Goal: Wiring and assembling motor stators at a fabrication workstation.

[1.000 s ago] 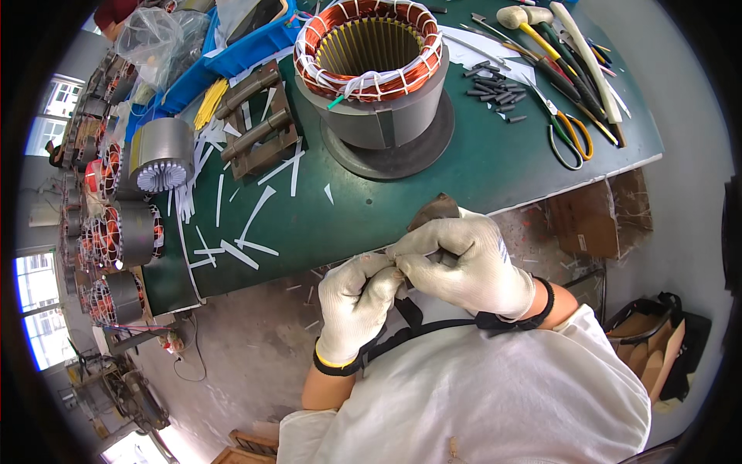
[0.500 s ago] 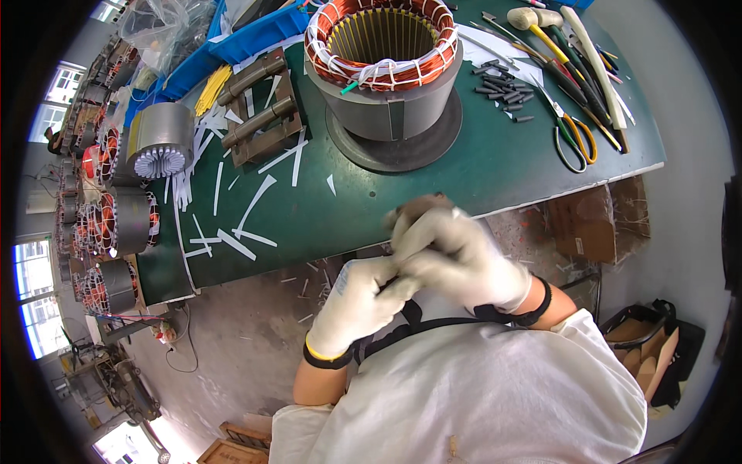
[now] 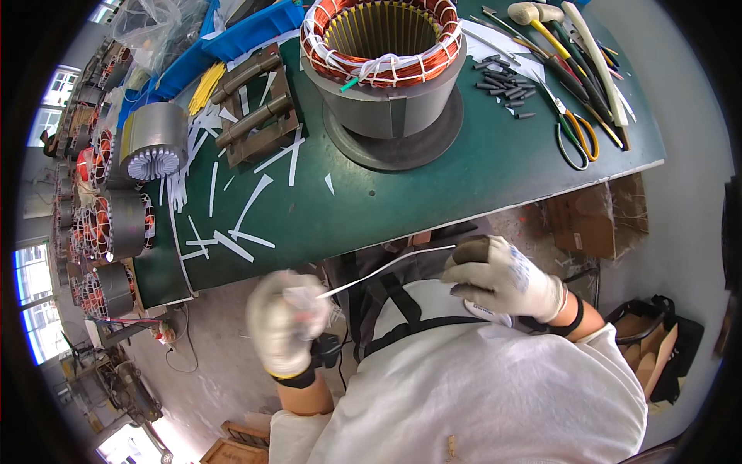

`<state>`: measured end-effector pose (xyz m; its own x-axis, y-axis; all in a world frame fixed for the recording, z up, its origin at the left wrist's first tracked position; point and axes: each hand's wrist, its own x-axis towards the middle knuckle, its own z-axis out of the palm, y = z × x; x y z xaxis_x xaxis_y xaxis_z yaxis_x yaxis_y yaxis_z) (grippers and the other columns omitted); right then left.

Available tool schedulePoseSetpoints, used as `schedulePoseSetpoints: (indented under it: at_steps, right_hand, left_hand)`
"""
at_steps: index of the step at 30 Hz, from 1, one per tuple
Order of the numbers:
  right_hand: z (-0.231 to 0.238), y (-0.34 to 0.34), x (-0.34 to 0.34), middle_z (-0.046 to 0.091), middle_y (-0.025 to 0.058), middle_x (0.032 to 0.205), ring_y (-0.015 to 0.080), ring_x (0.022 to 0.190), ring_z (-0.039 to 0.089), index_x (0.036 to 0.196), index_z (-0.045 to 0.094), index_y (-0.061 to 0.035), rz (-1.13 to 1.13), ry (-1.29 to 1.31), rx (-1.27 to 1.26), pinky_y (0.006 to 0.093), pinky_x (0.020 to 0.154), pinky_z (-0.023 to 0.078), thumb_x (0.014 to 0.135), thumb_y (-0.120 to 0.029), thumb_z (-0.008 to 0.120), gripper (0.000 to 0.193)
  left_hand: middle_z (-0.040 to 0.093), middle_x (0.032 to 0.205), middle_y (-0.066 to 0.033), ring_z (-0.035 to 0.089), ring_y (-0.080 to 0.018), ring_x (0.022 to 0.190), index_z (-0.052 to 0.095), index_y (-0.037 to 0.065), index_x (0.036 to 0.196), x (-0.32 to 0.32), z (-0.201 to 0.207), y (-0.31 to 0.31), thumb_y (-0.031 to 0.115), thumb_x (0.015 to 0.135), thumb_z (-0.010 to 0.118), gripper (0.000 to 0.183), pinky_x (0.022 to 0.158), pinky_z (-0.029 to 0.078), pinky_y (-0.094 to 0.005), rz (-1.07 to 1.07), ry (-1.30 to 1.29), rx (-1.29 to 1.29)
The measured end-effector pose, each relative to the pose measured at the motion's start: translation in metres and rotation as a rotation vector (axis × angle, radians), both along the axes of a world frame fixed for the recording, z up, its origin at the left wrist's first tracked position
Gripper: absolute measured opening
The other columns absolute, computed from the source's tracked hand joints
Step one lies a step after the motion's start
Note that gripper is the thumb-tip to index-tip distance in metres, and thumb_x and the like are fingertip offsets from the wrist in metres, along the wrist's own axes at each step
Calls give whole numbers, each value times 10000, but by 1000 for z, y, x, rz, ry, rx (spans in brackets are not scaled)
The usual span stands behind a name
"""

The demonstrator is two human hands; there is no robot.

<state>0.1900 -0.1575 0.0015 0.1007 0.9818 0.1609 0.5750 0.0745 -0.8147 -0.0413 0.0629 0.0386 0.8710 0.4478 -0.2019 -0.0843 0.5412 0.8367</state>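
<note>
- The left hand (image 3: 287, 323), gloved and blurred, is curled round one end of a white cord (image 3: 386, 264); the blur hides how tight the grip is.
- The right hand (image 3: 510, 280), gloved, has its fingers half bent, their tips soiled dark. The cord's other end meets them; I can't tell if they pinch it.
- The cord itself is thin and white, bowed slightly, rising from left to right. It hangs in the air in front of the person's body, just short of the bench.
- The hands are well apart, with open room between them, crossed by the cord.
- Just beyond runs the near edge of the green bench (image 3: 309, 224), slanting up to the right.
- Green top lies between that edge and the round base (image 3: 348, 148) under a copper-wound stator (image 3: 379, 108).
- White strips (image 3: 233, 246) lie near the edge, left of the base; scissors (image 3: 573, 131) lie toward the right end.
</note>
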Motion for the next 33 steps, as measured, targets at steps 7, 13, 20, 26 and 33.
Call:
schedulePoseSetpoints:
  at_steps: [7, 13, 20, 26, 33]
  right_hand:
    - [10, 26, -34, 603, 110, 906, 276, 754, 612, 1089, 656, -42, 41, 99, 254, 380, 628, 498, 718, 25, 685, 378]
    - [7, 9, -33, 598, 122, 893, 281, 779, 615, 1121, 656, -35, 159, -21, -113, 354, 655, 504, 725, 32, 656, 402]
    - [-11, 1, -23, 611, 60, 1026, 206, 982, 618, 1114, 596, -41, -359, 1007, 129, 364, 925, 492, 979, -118, 569, 159]
    - [20, -12, 24, 552, 86, 1160, 67, 770, 495, 1120, 571, -43, -635, 1652, 422, 257, 774, 525, 961, -136, 586, 185]
    - [40, -103, 130, 536, 92, 1098, 49, 662, 320, 1233, 514, 76, -996, 810, 559, 184, 550, 309, 975, -112, 544, 320]
  left_hand:
    - [517, 731, 30, 439, -44, 607, 566, 10, 1022, 40, -21, -57, 81, 941, 529, 114, 545, 391, -238, -496, 381, 232]
    - [543, 758, 20, 453, -33, 605, 553, -10, 1150, 33, -31, -60, 114, 945, 554, 240, 538, 382, -204, -578, 396, 216]
    - [583, 720, 3, 501, -59, 616, 665, -23, 981, 28, -41, -36, 281, 923, 685, 311, 573, 403, -214, -448, 373, 149]
    - [586, 700, 13, 497, -49, 616, 711, -34, 943, -8, -58, 5, 328, 878, 727, 368, 568, 396, -209, -253, 548, 337]
    - [628, 781, -14, 526, -74, 679, 711, -41, 918, -87, -86, 60, 85, 888, 665, 138, 618, 426, -236, -30, 814, 644]
